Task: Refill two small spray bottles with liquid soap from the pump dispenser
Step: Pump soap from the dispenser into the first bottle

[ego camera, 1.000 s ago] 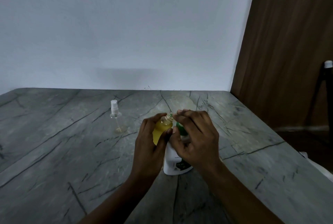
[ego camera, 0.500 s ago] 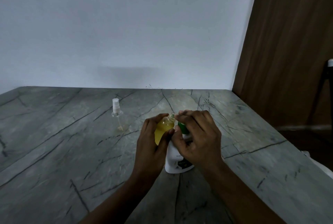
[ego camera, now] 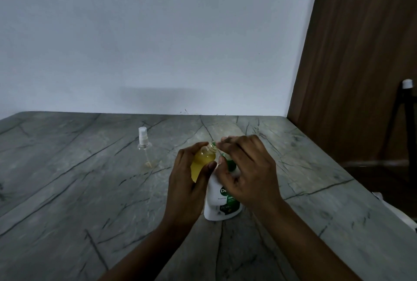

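My left hand (ego camera: 188, 181) grips a small uncapped spray bottle (ego camera: 203, 158) nearly full of yellow liquid, tilted with its open neck toward the pump spout. The white pump dispenser (ego camera: 222, 204) with a green pump head (ego camera: 230, 163) stands on the table just right of that bottle. My right hand (ego camera: 246, 170) lies over the pump head, fingers spread and bent down on it, hiding most of the pump. A second small clear spray bottle (ego camera: 145, 149) with a white sprayer top stands upright to the left, nearly empty with a trace of yellow at the bottom.
The grey veined stone table (ego camera: 67, 190) runs to a white wall behind. A brown wooden panel (ego camera: 361, 66) rises at the right. A dark chair frame (ego camera: 406, 122) stands beyond the table's right edge, and something white (ego camera: 392, 210) lies low at the right edge.
Both hands stay at the dispenser with the yellow bottle held at the spout. My right hand's fingers have lifted and spread slightly over the pump head. The view has shifted a little.
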Tool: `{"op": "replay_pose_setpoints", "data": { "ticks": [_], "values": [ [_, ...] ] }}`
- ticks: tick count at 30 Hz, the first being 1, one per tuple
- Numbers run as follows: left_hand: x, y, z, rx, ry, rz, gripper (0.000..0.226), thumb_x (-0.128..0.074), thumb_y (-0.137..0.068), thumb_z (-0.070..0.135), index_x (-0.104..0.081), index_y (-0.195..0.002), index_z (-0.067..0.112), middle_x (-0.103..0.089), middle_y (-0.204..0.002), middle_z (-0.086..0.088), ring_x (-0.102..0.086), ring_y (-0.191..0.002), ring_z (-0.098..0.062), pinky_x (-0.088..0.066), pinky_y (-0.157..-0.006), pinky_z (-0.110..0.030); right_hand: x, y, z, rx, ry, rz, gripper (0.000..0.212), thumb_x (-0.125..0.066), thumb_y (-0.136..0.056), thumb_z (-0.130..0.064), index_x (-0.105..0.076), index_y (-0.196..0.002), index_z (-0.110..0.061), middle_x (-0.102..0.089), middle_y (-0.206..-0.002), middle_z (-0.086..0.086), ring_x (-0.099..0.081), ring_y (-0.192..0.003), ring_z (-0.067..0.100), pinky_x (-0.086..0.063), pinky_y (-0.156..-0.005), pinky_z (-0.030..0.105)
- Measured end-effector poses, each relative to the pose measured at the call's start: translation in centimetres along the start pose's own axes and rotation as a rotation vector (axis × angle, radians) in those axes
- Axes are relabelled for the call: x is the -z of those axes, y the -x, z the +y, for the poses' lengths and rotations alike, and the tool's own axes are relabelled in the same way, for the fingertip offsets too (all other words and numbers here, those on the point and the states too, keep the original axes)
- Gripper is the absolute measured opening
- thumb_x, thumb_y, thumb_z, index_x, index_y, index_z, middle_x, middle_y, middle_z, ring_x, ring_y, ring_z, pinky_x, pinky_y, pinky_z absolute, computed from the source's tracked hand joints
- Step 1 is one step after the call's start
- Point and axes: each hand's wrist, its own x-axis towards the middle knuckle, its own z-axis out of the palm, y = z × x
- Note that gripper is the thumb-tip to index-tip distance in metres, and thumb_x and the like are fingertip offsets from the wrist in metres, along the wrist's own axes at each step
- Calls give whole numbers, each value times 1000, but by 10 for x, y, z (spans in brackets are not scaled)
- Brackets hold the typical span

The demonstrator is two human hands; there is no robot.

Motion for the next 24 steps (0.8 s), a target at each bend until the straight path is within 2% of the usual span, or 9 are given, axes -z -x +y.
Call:
{"op": "replay_pose_setpoints", "data": {
  "ticks": [6, 11, 17, 22, 24],
  "values": [
    [0, 2, -1, 0, 8, 6, 33, -46, -83, 49, -46, -114, 41, -55, -109, 15, -54, -102, 3, -42, -81, -8, -5, 3, -3, -23, 9, 66, 23, -58, -80, -16, -73, -88, 0, -69, -90, 11, -55, -89, 17, -39, -79, 15],
    [0, 3, -4, 17, -23, 3, 31, -46, -82, 49, -44, -113, 46, -55, -109, 15, -55, -99, 3, -42, -79, -7, -11, 8, -4, -41, -1, 103, 20, -59, -78, -14, -73, -82, 0, -69, -85, 10, -56, -87, 16, -40, -79, 16],
    [-2, 7, -11, 27, -20, -18, 39, -46, -83, 48, -50, -118, 31, -56, -109, 13, -56, -100, -2, -45, -79, -12, -16, 14, -5, -47, -1, 130, 19, -59, -79, -13, -73, -80, 0, -70, -84, 10, -56, -87, 16, -42, -78, 18],
    [-2, 6, -10, 42, -35, -21, 32, -51, -85, 40, -48, -116, 35, -55, -109, 13, -55, -100, -1, -44, -79, -10, -16, 14, -4, -39, 21, 111, 21, -59, -78, -16, -73, -82, -1, -69, -85, 9, -56, -87, 16, -42, -76, 18],
    [-1, 6, -8, 26, -29, -18, 30, -50, -84, 44, -46, -114, 40, -55, -109, 13, -55, -100, 0, -43, -79, -10, -14, 13, -3, -35, 25, 88, 21, -59, -79, -17, -73, -83, -1, -69, -86, 9, -55, -87, 16, -42, -76, 19]
  ]
}}
